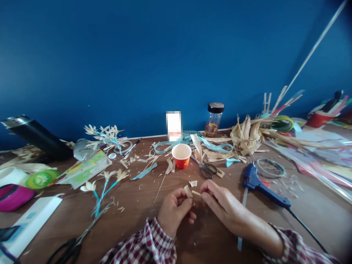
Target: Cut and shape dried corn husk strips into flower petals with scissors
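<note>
"Where's the husk piece, from your end?"
"I see it pinched in the left hand, above the table; the right hand grips a thin strip, perhaps joined to it. I'd keep pressure light, so nothing splits."
"Containers?"
"Red cup just beyond: I can't make out its bottom. Lidded jar behind: something orange low down, label or contents."

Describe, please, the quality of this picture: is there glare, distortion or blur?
Head view: whitish sheen on the table at right; the black bottle at left looks stretched, probably by the wide lens; a central patch is pixelated; upper-right corner dark; fine detail of the pale piece in the left hand looks slightly soft.
</note>
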A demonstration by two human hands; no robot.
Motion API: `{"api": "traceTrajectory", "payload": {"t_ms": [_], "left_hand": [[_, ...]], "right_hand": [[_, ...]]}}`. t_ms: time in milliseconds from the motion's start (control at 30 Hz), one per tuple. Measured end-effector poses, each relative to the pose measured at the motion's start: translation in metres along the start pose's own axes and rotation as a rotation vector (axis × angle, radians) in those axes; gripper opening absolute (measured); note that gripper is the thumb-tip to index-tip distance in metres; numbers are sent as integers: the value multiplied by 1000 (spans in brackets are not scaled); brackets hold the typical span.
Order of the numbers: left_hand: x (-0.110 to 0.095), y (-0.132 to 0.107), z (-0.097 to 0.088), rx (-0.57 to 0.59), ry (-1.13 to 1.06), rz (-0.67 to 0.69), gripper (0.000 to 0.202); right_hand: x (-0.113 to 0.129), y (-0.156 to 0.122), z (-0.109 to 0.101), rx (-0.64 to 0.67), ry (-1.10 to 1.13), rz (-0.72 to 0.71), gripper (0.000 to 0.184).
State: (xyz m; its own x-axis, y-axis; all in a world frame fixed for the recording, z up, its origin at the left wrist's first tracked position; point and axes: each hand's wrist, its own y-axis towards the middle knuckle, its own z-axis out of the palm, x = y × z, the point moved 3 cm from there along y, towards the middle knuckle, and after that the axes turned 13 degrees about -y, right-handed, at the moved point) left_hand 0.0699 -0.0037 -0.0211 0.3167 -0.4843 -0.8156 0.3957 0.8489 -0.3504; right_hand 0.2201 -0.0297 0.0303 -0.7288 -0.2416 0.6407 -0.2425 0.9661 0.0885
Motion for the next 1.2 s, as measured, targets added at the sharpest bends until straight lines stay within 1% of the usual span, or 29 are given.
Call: {"api": "traceTrajectory", "payload": {"t_ms": [67, 100, 200, 300, 333, 400, 433, 467, 533, 567, 600, 667, 767, 833, 967, 1100, 1167, 1200], "left_hand": [[-1, -1, 1, -2, -20, -17, 29], [-1, -1, 2, -10, -28, -20, 30], [-2, -2, 3, -35, -39, -22, 29], [-4, -2, 4, -19, -4, -8, 29], [-4, -3, 5, -4, 21, 0, 29], [-4, -4, 6, 21, 79, 13, 29], [-4, -5, 7, 27, 105, 17, 29], [-4, -6, 7, 31, 126, 19, 29], [-3, -6, 7, 32, 150, 10, 30], [-3, -6, 8, 32, 154, 2, 31], [-2, -6, 8, 32, 155, -7, 32], [-2, -6, 8, 45, 156, -37, 36], [1, -6, 9, 104, 171, -90, 40], [4, -7, 8, 137, 183, -100, 40], [7, -7, 6, 152, 213, -61, 39], [2, -11, 7, 138, 373, 28, 37], [-1, -15, 8, 132, 447, 76, 37], [-2, -17, 10, 141, 478, 105, 36]], "right_hand": [[1, 1, -3, -22, -13, 3, 19], [1, 1, -4, -30, -14, 2, 20], [0, 1, -1, -19, 7, 2, 15], [-3, 1, 5, 2, 65, 38, 4], [-4, 2, 6, 9, 90, 58, 6], [-6, 2, 7, 24, 135, 80, 19], [-6, 3, 7, 34, 144, 67, 23], [-5, 4, 7, 36, 143, 40, 22], [-3, 4, 5, 26, 126, -21, 13], [-2, 5, 4, 20, 116, -41, 11], [-1, 5, 4, 17, 109, -52, 13], [-1, 4, 4, 18, 107, -55, 17], [-1, 4, 4, 23, 102, -45, 17], [-1, 3, 3, 30, 100, -37, 17], [1, 4, 2, 31, 110, -30, 19], [3, 6, 2, 20, 106, -13, 22], [-1, 7, 1, 10, 76, -2, 23], [-6, 8, -1, -15, 40, 10, 22]]}}
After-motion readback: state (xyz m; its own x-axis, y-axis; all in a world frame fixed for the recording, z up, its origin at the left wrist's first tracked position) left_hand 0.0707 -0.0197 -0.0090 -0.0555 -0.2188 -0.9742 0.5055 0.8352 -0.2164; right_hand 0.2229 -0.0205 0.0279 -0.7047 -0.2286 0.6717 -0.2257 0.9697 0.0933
